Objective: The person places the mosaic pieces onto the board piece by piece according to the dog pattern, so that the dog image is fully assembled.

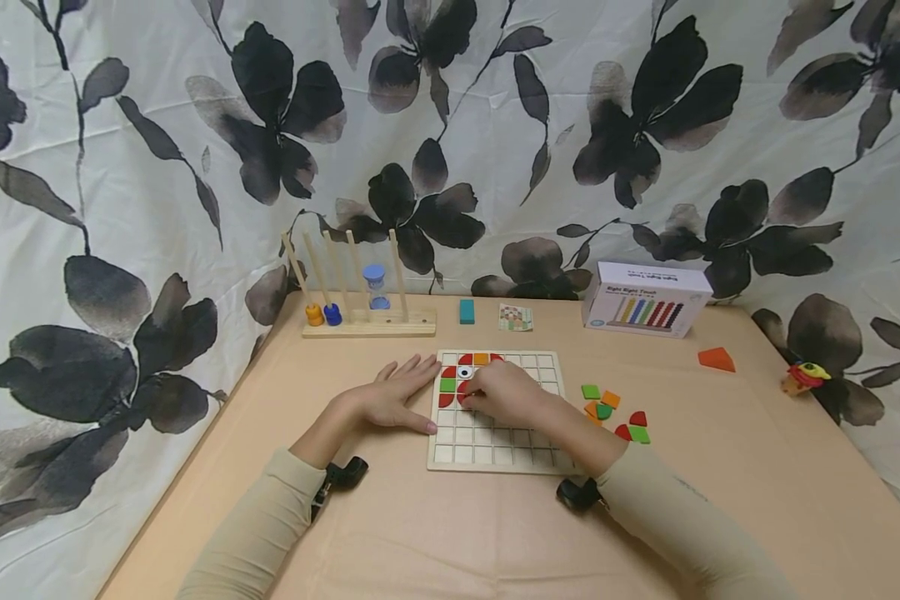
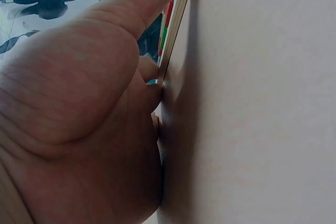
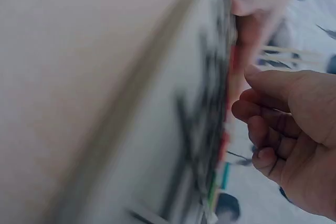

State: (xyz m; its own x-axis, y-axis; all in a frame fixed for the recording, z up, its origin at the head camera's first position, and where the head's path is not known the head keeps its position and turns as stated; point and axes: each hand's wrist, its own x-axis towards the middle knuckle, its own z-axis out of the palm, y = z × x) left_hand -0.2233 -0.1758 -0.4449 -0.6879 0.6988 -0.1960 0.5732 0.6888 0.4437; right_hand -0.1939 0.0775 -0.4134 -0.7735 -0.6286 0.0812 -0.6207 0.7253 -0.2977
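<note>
A white gridded board (image 1: 471, 450) lies on the table, its upper left cells filled with red, orange and green tiles and an eye-patterned tile (image 1: 464, 372). Flat on the table and board's left edge, my left hand (image 1: 392, 402) rests with straight fingers, its thumb touching the lower left side. Above the board's middle is my right hand (image 1: 506, 393), fingers curled down beside a red tile (image 1: 446, 400). In the right wrist view the right hand's thumb and curled fingers (image 3: 270, 132) show no tile between them; the board there is blurred.
Loose green, orange and red tiles (image 1: 590, 391) lie right of the board. Behind stand a wooden peg rack (image 1: 367, 325) with beads, an hourglass (image 1: 376, 287), a teal block (image 1: 467, 312), a pattern card (image 1: 515, 317) and a box (image 1: 645, 300). At right sit an orange piece (image 1: 716, 359) and a toy (image 1: 805, 377).
</note>
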